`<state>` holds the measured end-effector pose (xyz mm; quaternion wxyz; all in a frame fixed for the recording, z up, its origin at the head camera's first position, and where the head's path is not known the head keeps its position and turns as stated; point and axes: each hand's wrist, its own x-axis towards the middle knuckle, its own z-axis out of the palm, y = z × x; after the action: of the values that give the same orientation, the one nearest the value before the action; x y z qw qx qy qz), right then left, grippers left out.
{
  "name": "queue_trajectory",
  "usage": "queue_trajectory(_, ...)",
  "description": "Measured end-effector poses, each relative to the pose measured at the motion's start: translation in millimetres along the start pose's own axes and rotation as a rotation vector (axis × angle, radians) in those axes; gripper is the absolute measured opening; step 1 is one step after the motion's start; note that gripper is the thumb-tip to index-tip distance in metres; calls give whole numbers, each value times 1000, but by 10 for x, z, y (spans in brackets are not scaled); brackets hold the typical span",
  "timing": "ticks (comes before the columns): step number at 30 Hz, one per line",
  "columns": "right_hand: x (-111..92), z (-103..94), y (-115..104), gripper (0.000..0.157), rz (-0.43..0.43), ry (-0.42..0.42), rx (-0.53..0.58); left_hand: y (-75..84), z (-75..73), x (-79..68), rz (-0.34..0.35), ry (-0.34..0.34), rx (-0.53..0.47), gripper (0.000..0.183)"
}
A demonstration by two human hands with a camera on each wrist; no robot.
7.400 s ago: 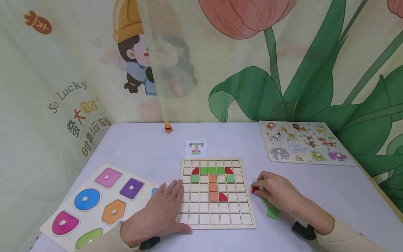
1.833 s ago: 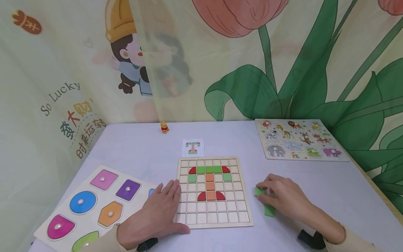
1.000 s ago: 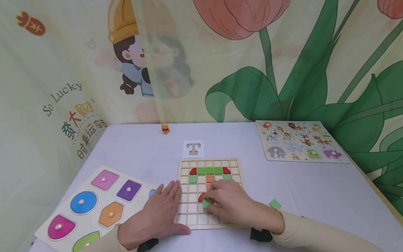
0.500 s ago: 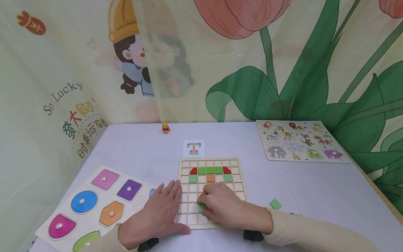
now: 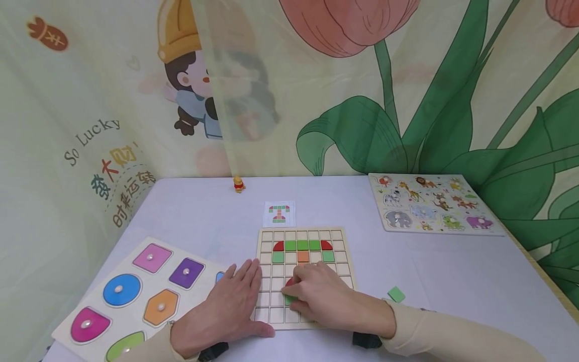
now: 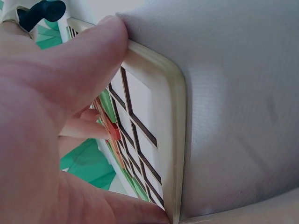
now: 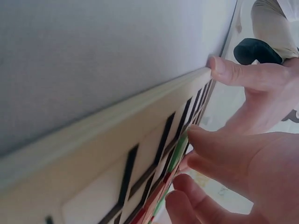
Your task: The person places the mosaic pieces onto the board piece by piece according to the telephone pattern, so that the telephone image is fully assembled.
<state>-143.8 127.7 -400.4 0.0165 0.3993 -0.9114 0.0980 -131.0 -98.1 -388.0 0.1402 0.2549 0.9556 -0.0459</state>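
In the head view, my left hand [image 5: 230,307] lies along the left side of the wooden grid board [image 5: 270,315], thumb at its near corner. The left wrist view shows that thumb [image 6: 100,49] on the board's rim. With thumb and index finger, my right hand [image 5: 323,295] pinches a green square tile [image 5: 288,300] at a cell just below a red quarter-circle tile [image 5: 290,282]. The right wrist view has the right thumb [image 7: 205,140] against the green tile's edge. Red, green and orange tiles form a T-like pattern, its lower part covered by the right hand.
A loose green tile [image 5: 396,294] lies right of the board, near the right sleeve. Behind the board are a pattern card [image 5: 279,214] and a small bear figurine [image 5: 238,184]. A shape puzzle [image 5: 151,281] stands left, an animal puzzle [image 5: 409,229] at back right.
A red quarter-circle tile has come onto the board left of the orange column. My right hand has since brought a green tile leftward from the table onto the grid. My left hand stays put.
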Motion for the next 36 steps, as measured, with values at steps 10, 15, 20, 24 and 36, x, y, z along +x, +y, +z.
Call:
queue_trajectory(10,-177,-117,184,24,128,101,69,1,3,3,4,7,0,123)
queue_trajectory(15,-377,-196,382,26,240,138,73,3,1,5,5,2,8,123)
queue_trajectory(20,-648,-296,622,26,381,134,72,-3,0,8,5,-8,0,123)
queue_trajectory(24,-862,-370,772,27,482,113,66,-8,-1,5,6,-8,-12,122)
queue_trajectory(36,-1396,-302,923,34,564,3,140,-15,2,-4,9,5,-21,123)
